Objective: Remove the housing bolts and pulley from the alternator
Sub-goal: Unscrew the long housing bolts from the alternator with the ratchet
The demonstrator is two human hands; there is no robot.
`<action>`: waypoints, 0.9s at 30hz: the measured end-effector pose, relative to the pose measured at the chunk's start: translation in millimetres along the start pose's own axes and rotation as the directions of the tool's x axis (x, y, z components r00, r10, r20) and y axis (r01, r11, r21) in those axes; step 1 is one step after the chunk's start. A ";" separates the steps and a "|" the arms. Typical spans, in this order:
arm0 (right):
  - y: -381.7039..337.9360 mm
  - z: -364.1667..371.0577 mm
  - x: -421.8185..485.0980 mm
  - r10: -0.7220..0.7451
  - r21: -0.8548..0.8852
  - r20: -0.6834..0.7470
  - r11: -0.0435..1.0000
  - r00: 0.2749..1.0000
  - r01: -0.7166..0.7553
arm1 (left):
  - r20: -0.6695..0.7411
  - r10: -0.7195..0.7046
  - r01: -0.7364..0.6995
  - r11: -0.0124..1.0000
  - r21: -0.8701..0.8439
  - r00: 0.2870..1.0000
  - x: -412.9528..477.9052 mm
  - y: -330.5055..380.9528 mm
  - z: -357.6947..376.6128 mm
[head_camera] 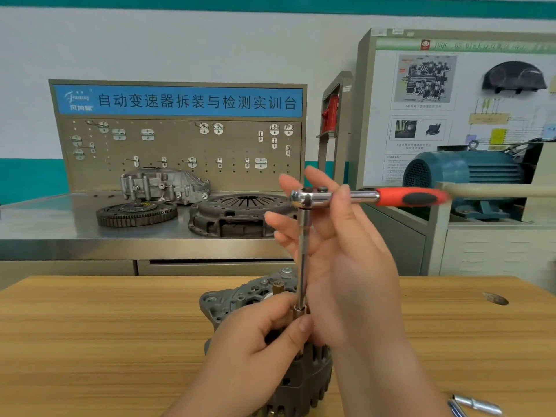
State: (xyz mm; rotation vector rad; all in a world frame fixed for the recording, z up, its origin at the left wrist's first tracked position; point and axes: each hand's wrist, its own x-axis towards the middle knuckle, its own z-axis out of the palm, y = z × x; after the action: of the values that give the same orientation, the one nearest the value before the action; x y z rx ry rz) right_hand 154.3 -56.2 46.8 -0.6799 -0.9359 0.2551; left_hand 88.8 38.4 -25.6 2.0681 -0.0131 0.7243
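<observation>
Chrome socket [300,311] at the foot of the extension bar [303,251] is pinched in the fingers of the left hand [255,353]. The right hand [340,260] has its fingers spread straight, wide, by the ratchet [313,197] head, whose red handle [406,197] points right. Beneath, the alternator [216,302] stands on the wooden counter [90,326].

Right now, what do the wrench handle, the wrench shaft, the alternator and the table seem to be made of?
Wrench handle: red plastic with a black, likely rubber, inlay; matte.
Wrench shaft: polished, probably chromed steel; mirror highlights.
Alternator: dull grey cast metal, perhaps aluminium; rough ribbed surface.
Table: wood or wood-look laminate; streaked grain, smooth.
</observation>
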 end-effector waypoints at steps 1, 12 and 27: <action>-0.4 -0.4 0.0 0.014 -0.001 -0.009 1.000 1.000 -0.014 | 0.006 0.001 -0.001 1.000 0.004 1.000 0.1 0.0 -0.1; -0.5 1.4 0.2 -0.037 -0.059 0.028 0.998 0.999 0.038 | -0.018 -0.027 0.026 0.999 -0.040 0.999 0.8 1.3 1.8; -0.7 1.4 0.4 0.003 0.004 0.032 1.000 0.999 -0.003 | -0.042 0.004 -0.004 1.000 -0.009 0.999 -0.8 -2.3 0.9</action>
State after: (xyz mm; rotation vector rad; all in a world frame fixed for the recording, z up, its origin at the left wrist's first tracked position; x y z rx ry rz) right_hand 153.4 -56.0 48.1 -0.6754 -0.9653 0.2708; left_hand 89.3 38.8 -28.1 2.0445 0.0032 0.7685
